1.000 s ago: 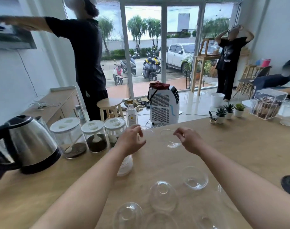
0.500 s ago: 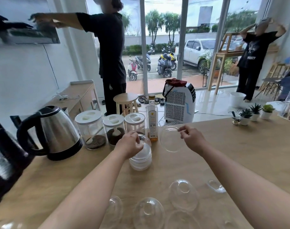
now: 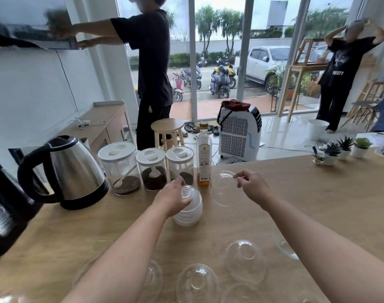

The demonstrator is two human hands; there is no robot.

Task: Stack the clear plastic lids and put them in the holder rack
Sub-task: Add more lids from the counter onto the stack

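A stack of clear dome lids point(image 3: 190, 212) stands on the wooden counter point(image 3: 318, 193). My left hand point(image 3: 172, 199) grips the stack's left side near its top. My right hand point(image 3: 252, 185) pinches the rim of a single clear lid point(image 3: 223, 189), held tilted in the air just right of the stack. Several loose dome lids lie near the counter's front edge, among them one point(image 3: 244, 260) at centre right and another point(image 3: 196, 283) beside it. No holder rack is in view.
A steel kettle point(image 3: 70, 171) sits at the left, with three lidded jars point(image 3: 150, 169) and a glass bottle point(image 3: 204, 158) behind the stack. Small potted plants point(image 3: 344, 148) stand at the far right. Two people stand beyond the counter.
The view has swung left and closer. The lid in my right hand has come nearer to the stack that my left hand grips.
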